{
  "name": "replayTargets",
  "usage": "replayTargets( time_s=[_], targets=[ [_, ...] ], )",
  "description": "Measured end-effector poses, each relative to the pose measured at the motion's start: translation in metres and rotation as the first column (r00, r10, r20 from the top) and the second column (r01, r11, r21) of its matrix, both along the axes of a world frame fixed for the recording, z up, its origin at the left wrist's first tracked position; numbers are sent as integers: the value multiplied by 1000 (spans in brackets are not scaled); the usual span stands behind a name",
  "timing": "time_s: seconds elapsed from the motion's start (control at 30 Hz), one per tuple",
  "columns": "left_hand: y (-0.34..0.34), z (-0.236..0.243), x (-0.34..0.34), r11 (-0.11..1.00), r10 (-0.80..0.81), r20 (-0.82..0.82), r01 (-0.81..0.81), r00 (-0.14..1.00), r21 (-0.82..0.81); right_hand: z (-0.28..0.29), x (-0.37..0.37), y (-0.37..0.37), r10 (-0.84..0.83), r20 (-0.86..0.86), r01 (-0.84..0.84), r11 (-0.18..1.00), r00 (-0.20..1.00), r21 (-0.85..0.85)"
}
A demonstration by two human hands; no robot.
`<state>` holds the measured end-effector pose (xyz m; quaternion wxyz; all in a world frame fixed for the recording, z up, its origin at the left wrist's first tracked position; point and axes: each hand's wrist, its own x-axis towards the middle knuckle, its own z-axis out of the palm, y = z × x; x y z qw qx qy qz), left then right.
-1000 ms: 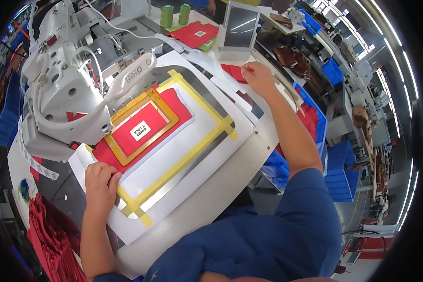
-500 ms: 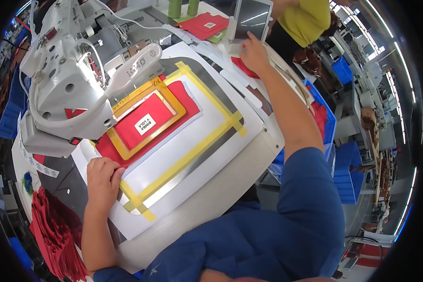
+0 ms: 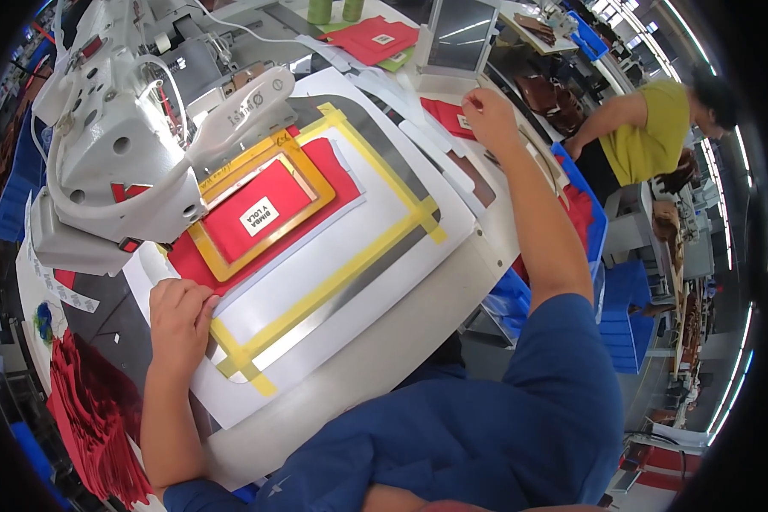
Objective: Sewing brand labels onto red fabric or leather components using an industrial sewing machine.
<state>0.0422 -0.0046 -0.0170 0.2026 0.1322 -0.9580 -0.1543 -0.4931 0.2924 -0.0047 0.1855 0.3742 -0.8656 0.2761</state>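
My left hand [image 3: 179, 311] rests with curled fingers on the near-left corner of a white template plate [image 3: 375, 200] edged with yellow tape. In the plate, a yellow frame [image 3: 311, 175] holds red fabric [image 3: 239, 224] with a small white label [image 3: 260, 216], partly under the head of a white sewing machine [image 3: 119, 145]. My right arm reaches to the far right, where my right hand [image 3: 491, 115] pinches the edge of a red fabric piece [image 3: 439, 115] lying beside the plate.
A pile of red fabric pieces [image 3: 94, 418] lies at the lower left. A tilted screen [image 3: 461, 34], green thread cones [image 3: 333, 10] and more red pieces [image 3: 371, 38] stand at the back. Blue bins [image 3: 619, 316] sit right of the table. A person in a yellow shirt [image 3: 648, 128] works at the right.
Both hands stay at nearly the same places. My view has swung, and the person in the yellow shirt now appears at the right instead of the top.
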Motion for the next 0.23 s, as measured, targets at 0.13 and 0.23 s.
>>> replayTargets(
  time_s=[0.13, 0.23],
  targets=[
    [0, -1, 11, 1000, -1, -6, 1, 1000, -21, 16, 10, 48, -132, 136, 108, 979, 982, 173],
    [2, -4, 15, 999, 22, -18, -23, 1000, -30, 7, -10, 62, -102, 173, 30, 926, 980, 375]
  ],
)
